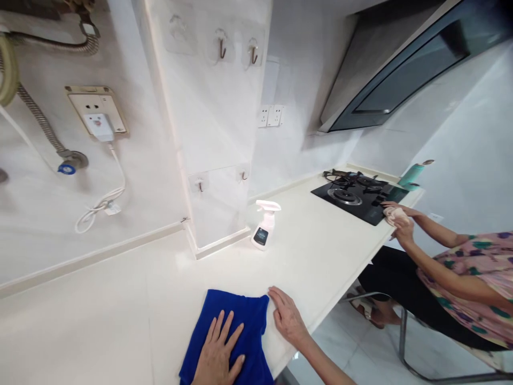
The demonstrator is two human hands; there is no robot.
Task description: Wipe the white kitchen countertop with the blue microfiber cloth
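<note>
A blue cloth (244, 315) lies spread on the white countertop (320, 240) near its front edge. My left hand (218, 350) rests flat on the cloth, fingers stretched out and apart. My right hand (286, 315) lies flat on the counter at the cloth's right edge, its fingertips touching that edge. A white spray bottle (264, 224) stands upright further back, beside a white wall column.
A black gas hob (356, 195) sits at the counter's far end under a range hood (401, 64). Another person in a patterned top (473, 278) sits at the right, hands holding a pale cloth (395, 214) at the hob's edge. A teal bottle (411, 174) stands behind the hob.
</note>
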